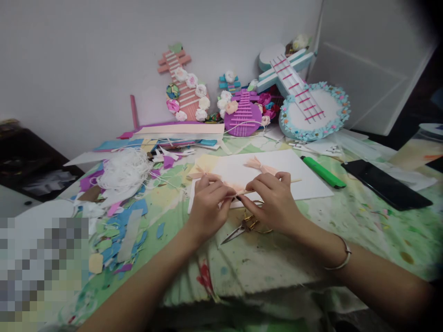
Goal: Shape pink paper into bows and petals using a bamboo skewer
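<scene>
Over a white board (311, 182), my two hands meet with the fingertips almost together. My left hand (212, 205) is closed, pinching a piece of peach crepe paper (238, 186). My right hand (277, 200) is closed too, its thumb and index finger on a thin pale stick (296, 180) whose end sticks out beyond the knuckles. The fingers hide how stick and paper join. A gathered peach paper flower (259, 164) lies on the board behind my hands. Gold-handled scissors (233, 234) lie below my right hand, blades pointing left.
A green cutter or marker (323, 172) and a black phone (386, 184) lie at right. White string (122, 173) and paper scraps (133, 230) cover the left side. Decorated paper lutes, one pink (187, 99), one purple (243, 117), one white and blue (313, 108), lean at the wall.
</scene>
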Demonstrator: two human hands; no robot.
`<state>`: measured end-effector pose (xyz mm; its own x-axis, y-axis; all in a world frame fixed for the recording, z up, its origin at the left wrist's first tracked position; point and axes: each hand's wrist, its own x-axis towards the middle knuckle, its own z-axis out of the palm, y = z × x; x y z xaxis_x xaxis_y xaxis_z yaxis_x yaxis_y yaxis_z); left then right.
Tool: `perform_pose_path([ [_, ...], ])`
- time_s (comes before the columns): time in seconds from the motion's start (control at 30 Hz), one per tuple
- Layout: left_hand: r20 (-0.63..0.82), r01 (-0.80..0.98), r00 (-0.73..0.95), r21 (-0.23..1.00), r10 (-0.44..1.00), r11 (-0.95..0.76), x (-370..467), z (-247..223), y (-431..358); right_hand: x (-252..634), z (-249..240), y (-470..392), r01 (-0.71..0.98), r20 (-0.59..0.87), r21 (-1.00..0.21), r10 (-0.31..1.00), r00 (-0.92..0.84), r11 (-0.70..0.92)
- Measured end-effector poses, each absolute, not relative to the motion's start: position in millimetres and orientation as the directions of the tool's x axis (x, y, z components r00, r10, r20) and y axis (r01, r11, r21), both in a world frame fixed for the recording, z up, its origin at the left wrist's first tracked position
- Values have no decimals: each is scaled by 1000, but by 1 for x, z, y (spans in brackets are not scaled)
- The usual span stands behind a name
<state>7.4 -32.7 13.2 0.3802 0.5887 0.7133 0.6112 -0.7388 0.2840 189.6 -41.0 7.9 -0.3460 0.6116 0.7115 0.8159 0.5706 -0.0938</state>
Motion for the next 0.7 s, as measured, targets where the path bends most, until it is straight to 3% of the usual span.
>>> perform_pose_path([
  [0.4,696,618,364,316,619,-719,9,14,-35,190,8,-41,826,726,-57,590,-352,561],
  [0.7,743,647,333,268,581,-714,11,16,-36,188,10,-40,834,747,-62,580,-326,548],
])
